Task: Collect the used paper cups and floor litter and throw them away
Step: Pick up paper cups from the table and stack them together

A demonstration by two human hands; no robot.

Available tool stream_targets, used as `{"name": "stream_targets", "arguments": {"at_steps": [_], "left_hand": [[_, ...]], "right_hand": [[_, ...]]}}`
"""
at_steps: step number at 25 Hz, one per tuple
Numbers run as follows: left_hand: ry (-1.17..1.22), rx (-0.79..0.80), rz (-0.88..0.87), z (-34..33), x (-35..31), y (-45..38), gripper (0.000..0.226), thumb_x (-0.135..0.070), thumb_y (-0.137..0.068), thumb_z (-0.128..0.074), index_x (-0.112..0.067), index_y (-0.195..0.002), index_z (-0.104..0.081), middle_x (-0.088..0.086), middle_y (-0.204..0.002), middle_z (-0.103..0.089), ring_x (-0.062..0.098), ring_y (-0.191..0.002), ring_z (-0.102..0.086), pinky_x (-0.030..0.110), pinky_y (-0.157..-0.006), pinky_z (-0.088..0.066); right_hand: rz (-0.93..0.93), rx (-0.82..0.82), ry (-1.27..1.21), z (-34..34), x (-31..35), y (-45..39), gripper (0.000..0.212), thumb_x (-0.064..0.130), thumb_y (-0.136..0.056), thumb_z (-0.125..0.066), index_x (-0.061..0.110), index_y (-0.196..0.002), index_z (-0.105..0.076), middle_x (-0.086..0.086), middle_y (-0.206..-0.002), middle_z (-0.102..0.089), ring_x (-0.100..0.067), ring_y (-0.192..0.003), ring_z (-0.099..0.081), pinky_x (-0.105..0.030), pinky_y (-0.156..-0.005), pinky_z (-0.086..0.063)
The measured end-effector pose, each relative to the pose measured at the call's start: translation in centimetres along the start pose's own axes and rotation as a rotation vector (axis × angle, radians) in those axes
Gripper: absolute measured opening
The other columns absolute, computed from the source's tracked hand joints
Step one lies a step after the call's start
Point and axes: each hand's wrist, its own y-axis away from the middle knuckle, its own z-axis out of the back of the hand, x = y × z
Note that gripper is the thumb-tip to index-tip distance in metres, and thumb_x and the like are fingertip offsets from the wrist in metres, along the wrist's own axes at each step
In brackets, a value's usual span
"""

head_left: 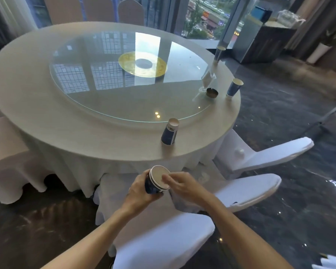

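A round table draped in pale matte cloth is carrying a circular glass turntable, glossy and reflecting window panes. Three blue-and-white paper cups are standing on the cloth rim: one inverted near the front edge, one upright at the right edge, one farther back on the right, blurred. A small dark round dish is sitting just beside a crumpled clear wrapper on the turntable's right margin.

The left hand is wrapping its grip closed around the blue wall of a stack of nested paper cups, held below the table's front edge with the white rims tilted toward the camera. The right hand is resting loosely curled, fingertips touching the stack's mouth; its grip is not closed around anything that shows.

White fabric-covered chairs are crowding the near side and the right. Dark, glossy patterned floor is lying open to the right.
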Motion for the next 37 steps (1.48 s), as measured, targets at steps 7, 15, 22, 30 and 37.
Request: {"name": "stream_targets", "arguments": {"at_steps": [7, 15, 22, 30, 37], "left_hand": [[-0.002, -0.168, 0.086, -0.8, 0.2, -2.8, 0.075, -0.046, -0.064, -0.093, -0.034, -0.13, -0.059, -0.011, -0.119, -0.07, 0.01, -0.11, -0.066, 0.037, -0.091, -0.056], [0.074, -0.41, 0.187, -7.1, -3.3, -5.3, 0.074, -0.049, -0.064, -0.096, -0.051, -0.124, -0.054, -0.031, -0.117, -0.068, -0.006, -0.109, -0.065, 0.018, -0.082, -0.058], [0.131, -0.597, 0.244, -12.1, -5.6, -5.3, 0.083, -0.051, -0.055, -0.094, -0.041, -0.129, -0.056, -0.027, -0.116, -0.069, -0.001, -0.109, -0.067, 0.018, -0.084, -0.057], [0.109, -0.646, 0.306, -12.2, -4.8, -5.5, 0.085, -0.051, -0.056, -0.096, -0.039, -0.13, -0.057, -0.019, -0.12, -0.07, 0.007, -0.113, -0.068, 0.026, -0.09, -0.058], [0.123, -0.589, 0.275, -12.2, -6.7, -7.5, 0.071, -0.05, -0.057, -0.094, -0.054, -0.115, -0.054, -0.038, -0.112, -0.066, -0.011, -0.104, -0.065, 0.009, -0.077, -0.053]], "right_hand": [[0.138, -0.196, 0.361, 7.9, -0.2, -9.1, 0.045, 0.036, -0.097, -0.067, 0.017, -0.137, -0.064, -0.005, -0.141, -0.063, -0.025, -0.127, -0.057, -0.038, -0.105, -0.046], [0.315, 0.008, 0.926, 14.9, -3.9, -21.1, 0.093, 0.03, -0.089, -0.075, 0.035, -0.163, -0.019, -0.008, -0.174, 0.005, -0.042, -0.158, 0.005, -0.065, -0.124, -0.014], [0.497, 0.141, 1.094, 14.3, -5.0, -27.0, 0.087, 0.012, -0.092, -0.062, 0.03, -0.164, -0.016, -0.01, -0.173, 0.013, -0.044, -0.157, 0.013, -0.07, -0.121, -0.008], [0.553, 0.086, 1.334, 13.5, -6.5, -29.6, 0.071, 0.019, -0.079, -0.08, 0.019, -0.143, -0.05, -0.009, -0.153, -0.032, -0.037, -0.143, -0.032, -0.043, -0.106, -0.044], [0.066, 0.098, 0.96, 17.1, -10.2, -27.2, 0.063, 0.014, -0.087, -0.075, 0.008, -0.14, -0.041, -0.014, -0.137, -0.051, -0.036, -0.123, -0.057, -0.049, -0.091, -0.058]]}}
